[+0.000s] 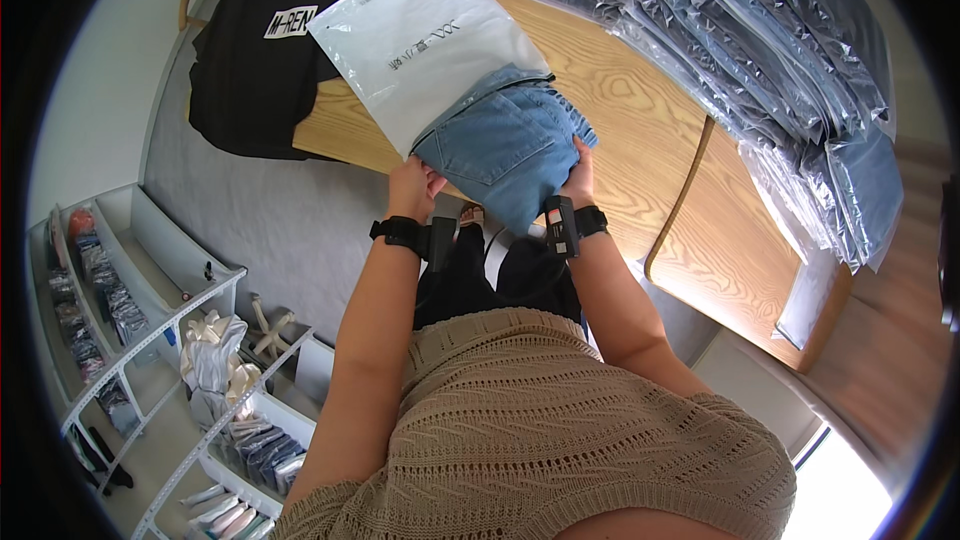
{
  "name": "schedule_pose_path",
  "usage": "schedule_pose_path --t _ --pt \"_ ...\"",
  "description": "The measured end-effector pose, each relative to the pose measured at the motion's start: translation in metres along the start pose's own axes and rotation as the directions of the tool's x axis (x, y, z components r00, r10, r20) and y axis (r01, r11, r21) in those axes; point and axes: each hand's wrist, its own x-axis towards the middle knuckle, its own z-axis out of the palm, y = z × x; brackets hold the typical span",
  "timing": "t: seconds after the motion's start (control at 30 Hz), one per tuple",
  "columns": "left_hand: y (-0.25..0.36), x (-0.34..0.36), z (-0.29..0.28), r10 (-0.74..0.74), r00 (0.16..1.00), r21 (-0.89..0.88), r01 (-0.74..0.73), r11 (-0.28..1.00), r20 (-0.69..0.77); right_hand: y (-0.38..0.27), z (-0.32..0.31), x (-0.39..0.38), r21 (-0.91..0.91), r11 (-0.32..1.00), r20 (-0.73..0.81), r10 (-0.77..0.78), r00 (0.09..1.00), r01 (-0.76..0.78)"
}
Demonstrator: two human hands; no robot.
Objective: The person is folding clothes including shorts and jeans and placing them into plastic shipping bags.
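A folded pair of blue jeans (495, 145), back pocket facing up, lies partly inside the mouth of a white plastic garment bag (420, 50) at the table's near edge. The jeans' near end hangs out past that edge. At the left corner of the bag's mouth, my left hand (412, 188) is closed with fingers curled, pinching the bag's edge beside the jeans. My right hand (580, 178) grips the jeans at their right side, thumb on top and the other fingers hidden underneath. Both wrists carry black straps with small boxes.
The wooden table (625, 90) holds piles of bagged jeans (770, 50) at the right and far side. A black garment (260, 60) drapes over its left end. Low on the left stands a white shelf rack (190, 305) with bagged clothes. Grey floor (290, 210) lies between.
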Motion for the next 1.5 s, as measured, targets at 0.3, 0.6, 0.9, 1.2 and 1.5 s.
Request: schedule_pose_path --t 0.3,0.6,0.9,1.2,1.5 --pt "-0.016 0.01 0.0 0.052 0.995 -0.208 -0.07 0.976 -0.091 0.001 -0.015 -0.006 -0.053 0.999 -0.04 -0.009 0.999 0.007" --pt "-0.024 0.059 -0.042 -0.187 0.974 -0.284 0.218 0.934 0.131 0.016 -0.009 -0.006 -0.039 0.995 0.091 0.09 0.992 -0.087" --pt "0.001 -0.009 0.022 -0.165 0.966 -0.445 0.24 0.863 0.202 0.01 -0.028 -0.004 -0.088 0.996 0.019 0.002 1.0 0.0" --pt "-0.026 0.024 -0.013 -0.008 0.994 -0.142 -0.008 0.99 -0.112 0.019 -0.031 0.001 -0.059 0.998 0.115 0.005 0.993 0.002" --pt "-0.044 0.012 -0.004 0.3 0.954 0.429 -0.266 0.864 -0.013 0.008 -0.04 0.034 -0.083 0.989 0.135 -0.112 0.985 0.124"
